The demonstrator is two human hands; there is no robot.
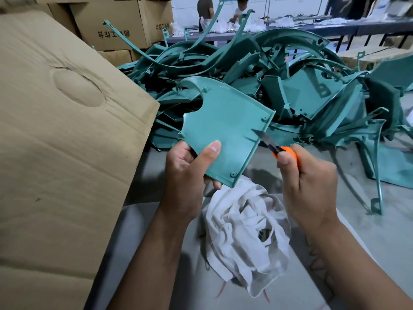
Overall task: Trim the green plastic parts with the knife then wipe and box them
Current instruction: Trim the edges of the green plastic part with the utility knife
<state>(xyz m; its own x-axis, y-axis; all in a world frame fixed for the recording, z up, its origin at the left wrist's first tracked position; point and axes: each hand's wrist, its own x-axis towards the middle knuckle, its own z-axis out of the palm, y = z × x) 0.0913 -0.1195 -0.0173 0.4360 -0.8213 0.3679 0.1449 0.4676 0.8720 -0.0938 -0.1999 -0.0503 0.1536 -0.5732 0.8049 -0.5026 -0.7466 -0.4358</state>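
Left hand (pixel 186 168) grasps a flat green plastic panel (pixel 225 128); right hand (pixel 308 182) clenches an orange-handled knife (pixel 276 148), blade at the panel's right edge, above a crumpled white cloth (pixel 245 233)

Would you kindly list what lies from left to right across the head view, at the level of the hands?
cardboard box → left hand → green plastic part → knife → right hand → thin green strip

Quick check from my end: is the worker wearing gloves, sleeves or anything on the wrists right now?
No. The left hand and right hand are both bare, with no gloves. Both forearms are uncovered as far as the picture shows, with no sleeve edge in view. No watch, band or ring shows on the wrists or fingers.
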